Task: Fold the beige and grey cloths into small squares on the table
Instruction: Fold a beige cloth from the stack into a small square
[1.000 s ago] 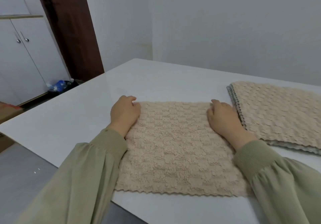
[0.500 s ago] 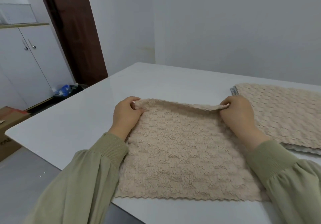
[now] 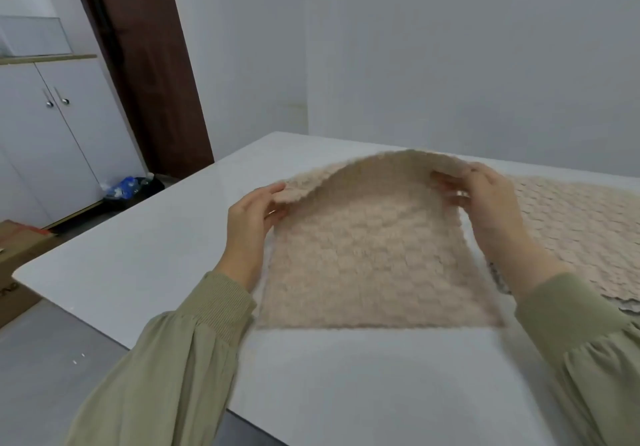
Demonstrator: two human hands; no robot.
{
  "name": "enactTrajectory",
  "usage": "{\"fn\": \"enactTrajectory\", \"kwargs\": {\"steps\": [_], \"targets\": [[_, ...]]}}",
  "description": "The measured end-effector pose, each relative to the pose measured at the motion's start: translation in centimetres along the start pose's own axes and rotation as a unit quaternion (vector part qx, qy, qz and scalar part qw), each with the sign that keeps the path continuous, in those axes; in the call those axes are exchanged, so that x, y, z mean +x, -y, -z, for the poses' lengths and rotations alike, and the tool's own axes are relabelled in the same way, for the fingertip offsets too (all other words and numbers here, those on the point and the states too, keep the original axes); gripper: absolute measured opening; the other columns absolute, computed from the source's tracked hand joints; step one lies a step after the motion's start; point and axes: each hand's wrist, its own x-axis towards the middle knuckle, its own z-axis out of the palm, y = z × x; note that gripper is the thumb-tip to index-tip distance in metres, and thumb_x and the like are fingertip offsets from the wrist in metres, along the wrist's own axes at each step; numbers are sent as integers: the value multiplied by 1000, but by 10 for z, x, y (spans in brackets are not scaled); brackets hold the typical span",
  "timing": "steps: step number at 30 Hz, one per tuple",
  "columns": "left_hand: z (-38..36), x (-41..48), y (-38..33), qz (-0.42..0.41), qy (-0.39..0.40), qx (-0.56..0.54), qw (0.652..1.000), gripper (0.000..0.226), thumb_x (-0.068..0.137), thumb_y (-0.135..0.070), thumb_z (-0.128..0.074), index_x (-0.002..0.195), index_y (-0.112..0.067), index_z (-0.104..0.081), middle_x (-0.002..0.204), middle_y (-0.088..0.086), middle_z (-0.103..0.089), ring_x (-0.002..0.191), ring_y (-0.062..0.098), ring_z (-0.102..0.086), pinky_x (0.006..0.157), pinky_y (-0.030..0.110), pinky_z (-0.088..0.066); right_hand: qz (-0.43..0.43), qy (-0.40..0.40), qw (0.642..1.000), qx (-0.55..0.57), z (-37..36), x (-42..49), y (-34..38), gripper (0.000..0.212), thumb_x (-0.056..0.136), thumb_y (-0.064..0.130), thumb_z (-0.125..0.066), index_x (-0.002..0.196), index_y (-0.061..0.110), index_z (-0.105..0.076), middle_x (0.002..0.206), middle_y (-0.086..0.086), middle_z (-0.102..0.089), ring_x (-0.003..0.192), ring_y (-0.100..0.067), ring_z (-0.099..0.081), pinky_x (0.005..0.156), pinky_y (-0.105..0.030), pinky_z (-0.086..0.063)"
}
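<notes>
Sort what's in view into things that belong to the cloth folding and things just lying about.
Belongs to the job: beige cloth, pinched at its far corners by the left hand and right hand; pile of cloths to its right; table.

Just lying about: cardboard box and blue plastic item on the floor; cabinet; door.

My left grip (image 3: 247, 219) pinches one far corner of the beige cloth (image 3: 374, 258), thumb on top and fingers beneath. My right grip (image 3: 488, 203) pinches the other far corner, its fingers blurred. Both wrists are held up, palms facing each other, forearms stretched forward in olive sleeves (image 3: 180, 359).
</notes>
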Motion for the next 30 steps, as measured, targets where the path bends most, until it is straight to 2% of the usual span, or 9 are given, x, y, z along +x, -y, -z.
{"fn": "enactTrajectory", "kwargs": {"steps": [2, 4, 8, 12, 14, 18, 23, 26, 30], "targets": [[2, 1, 0, 36, -6, -37, 999, 29, 97, -23, -47, 100, -7, -71, 105, 8, -71, 101, 17, -67, 88, 29, -52, 27, -35, 999, -29, -7, -9, -5, 28, 91, 24, -44, 88, 13, -69, 91, -6, -69, 85, -22, -62, 74, -36, -47], [2, -2, 3, 77, -29, -22, 996, 28, 95, -26, -53, 90, -7, -73, 98, 9, -72, 97, 20, -67, 83, 29, -54, 29, -43, 989, -136, -9, -24, -19, 35, 97, 30, -41, 84, 12, -68, 78, -4, -63, 73, -19, -55, 67, -29, -40], [3, -16, 2, 70, -26, 60, 995, 13, 87, -2, -62, 84, -9, -72, 94, 13, -70, 89, 24, -67, 75, 29, -56, 44, -65, 977, -198, -2, -39, -24, 22, 92, 15, -48, 88, 8, -68, 65, 1, -55, 55, -10, -44, 51, -20, -34], [5, -38, -6, 53, -19, 64, 996, 22, 89, 4, -53, 89, -9, -70, 74, 5, -63, 50, 14, -56, 49, 20, -48, 81, -119, 972, -184, 8, -55, -16, 26, 85, 3, -45, 93, 17, -64, 74, 2, -59, 57, -7, -46, 54, -15, -36], [8, -45, -4, 19, -12, 161, 987, 26, 87, 2, -52, 82, -15, -71, 67, -2, -61, 52, 14, -52, 51, 21, -44, 75, -101, 966, -225, 15, -60, -17, 25, 84, 4, -45, 94, 16, -65, 78, 1, -60, 63, -12, -50, 60, -21, -38], [14, -60, 2, -179, -12, 437, 881, 11, 83, -12, -62, 84, -19, -71, 95, -7, -57, 91, 9, -50, 82, 17, -35, 125, 25, 857, -499, 32, -70, -30, 23, 83, 7, -55, 101, 6, -68, 102, -14, -54, 95, -33, -50, 76, -33, -38], [5, -71, 12, -288, 180, 498, 798, 20, 79, -31, -72, 92, -16, -72, 99, -5, -60, 101, 10, -47, 87, 18, -32, 236, 79, 833, -494, 37, -89, -24, 19, 81, 16, -63, 97, 7, -69, 102, -13, -63, 99, -34, -53, 86, -43, -42], [6, -74, 14, -277, 208, 520, 781, 21, 80, -31, -72, 96, -18, -72, 98, -8, -65, 99, 8, -52, 87, 21, -40, 192, 143, 813, -531, 36, -93, -26, 23, 78, 20, -67, 99, 13, -69, 94, -5, -66, 96, -29, -56, 86, -39, -41], [4, -76, 14, -298, 186, 528, 773, 10, 84, -20, -69, 92, -16, -73, 93, -5, -71, 92, 13, -62, 83, 27, -47, 220, 133, 809, -529, 35, -88, -30, 12, 77, 14, -70, 88, 12, -72, 84, -6, -69, 84, -30, -59, 80, -42, -46]]}}
